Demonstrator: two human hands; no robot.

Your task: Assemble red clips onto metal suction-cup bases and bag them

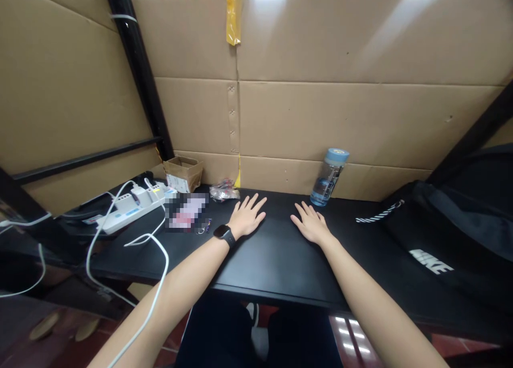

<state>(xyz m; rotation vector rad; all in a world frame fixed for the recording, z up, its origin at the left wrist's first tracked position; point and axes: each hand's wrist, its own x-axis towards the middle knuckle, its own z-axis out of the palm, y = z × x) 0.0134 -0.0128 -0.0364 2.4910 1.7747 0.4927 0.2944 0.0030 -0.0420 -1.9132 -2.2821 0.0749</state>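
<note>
My left hand [245, 219] lies flat on the black tabletop [272, 261], fingers spread, holding nothing. A dark smartwatch [224, 234] is strapped round that wrist. My right hand [311, 223] rests palm down a little way off, its fingers also apart. Just behind it stands a clear water bottle [329, 178] with a blue lid, not touched by the hand. Left of my left hand are a small keyring [203, 228] and a blurred-out flat item [187, 212]. A crumpled clear plastic packet [224, 190] lies beyond the left fingertips.
On the left, a white power strip [138, 205] carries plugs, and a white cable [166, 255] loops across my left forearm. An open cardboard box [184, 173] stands behind. A black NIKE bag [436, 239] fills the right side. Cardboard panels [312, 116] wall the back.
</note>
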